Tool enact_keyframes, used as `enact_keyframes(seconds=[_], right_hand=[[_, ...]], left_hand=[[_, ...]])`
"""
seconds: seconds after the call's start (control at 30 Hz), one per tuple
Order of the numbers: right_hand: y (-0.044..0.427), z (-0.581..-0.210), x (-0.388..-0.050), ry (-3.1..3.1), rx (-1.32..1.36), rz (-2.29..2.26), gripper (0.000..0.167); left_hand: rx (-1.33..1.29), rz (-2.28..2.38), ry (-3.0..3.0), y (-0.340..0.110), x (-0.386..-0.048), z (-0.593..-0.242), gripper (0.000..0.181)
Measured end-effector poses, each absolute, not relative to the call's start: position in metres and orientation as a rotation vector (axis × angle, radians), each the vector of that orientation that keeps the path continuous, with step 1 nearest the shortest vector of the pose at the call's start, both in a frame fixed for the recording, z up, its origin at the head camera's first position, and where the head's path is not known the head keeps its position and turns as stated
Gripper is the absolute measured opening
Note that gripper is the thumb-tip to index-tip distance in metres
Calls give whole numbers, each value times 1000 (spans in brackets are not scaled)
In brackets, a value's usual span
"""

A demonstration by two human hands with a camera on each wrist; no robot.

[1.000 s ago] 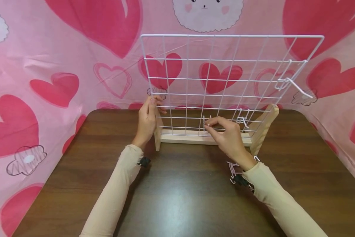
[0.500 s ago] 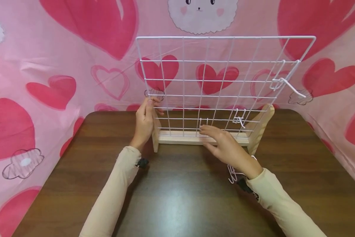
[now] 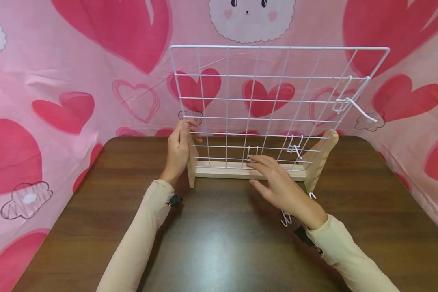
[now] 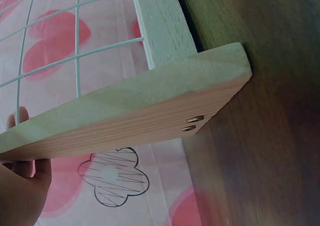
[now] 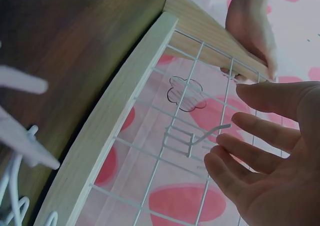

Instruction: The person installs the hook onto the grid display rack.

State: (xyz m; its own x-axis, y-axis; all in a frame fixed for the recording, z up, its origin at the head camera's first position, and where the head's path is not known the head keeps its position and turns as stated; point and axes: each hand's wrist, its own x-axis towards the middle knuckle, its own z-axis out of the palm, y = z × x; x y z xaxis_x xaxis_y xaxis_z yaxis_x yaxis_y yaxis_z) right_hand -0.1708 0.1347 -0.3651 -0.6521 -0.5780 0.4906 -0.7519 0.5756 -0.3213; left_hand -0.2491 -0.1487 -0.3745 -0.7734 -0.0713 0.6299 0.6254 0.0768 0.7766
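A white wire grid rack (image 3: pixel 279 48) leans back in a wooden stand (image 3: pixel 222 174) on the table. At the rack's left side my left hand (image 3: pixel 178 148) grips the upper end of the wooden side piece (image 4: pixel 125 105), fingers on one face and thumb on the other. A white wire hook (image 5: pixel 191 141) hangs on the grid low in the middle, its prong sticking outward. Just beside that prong is my right hand (image 3: pixel 282 188), fingers spread and holding nothing; whether a fingertip touches the prong I cannot tell.
Two more white hooks hang on the grid's right side, an upper hook (image 3: pixel 361 109) and a lower hook (image 3: pixel 294 149). Loose white hooks (image 3: pixel 285 219) lie on the brown table (image 3: pixel 219 243) under my right wrist. A pink heart-patterned cloth (image 3: pixel 138 48) hangs behind.
My right hand has let go of the middle hook, its fingers opening and drawing slightly down and right. The hook stays on the grid. My left hand keeps its grip.
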Motion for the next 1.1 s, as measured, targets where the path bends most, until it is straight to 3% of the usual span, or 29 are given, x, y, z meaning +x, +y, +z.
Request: enact_keyframes(seconds=[0.43, 0.8, 1.1], right_hand=[[169, -357, -148, -2431, 1034, 764, 50], [201, -337, -150, -2735, 1068, 670, 31], [207, -348, -152, -3039, 1074, 722, 19]], left_hand=[[-569, -1740, -1843, -143, -250, -374, 35], [-535, -1743, -1845, -149, -249, -373, 32], [-558, -1786, -1811, -143, -234, -357, 33]])
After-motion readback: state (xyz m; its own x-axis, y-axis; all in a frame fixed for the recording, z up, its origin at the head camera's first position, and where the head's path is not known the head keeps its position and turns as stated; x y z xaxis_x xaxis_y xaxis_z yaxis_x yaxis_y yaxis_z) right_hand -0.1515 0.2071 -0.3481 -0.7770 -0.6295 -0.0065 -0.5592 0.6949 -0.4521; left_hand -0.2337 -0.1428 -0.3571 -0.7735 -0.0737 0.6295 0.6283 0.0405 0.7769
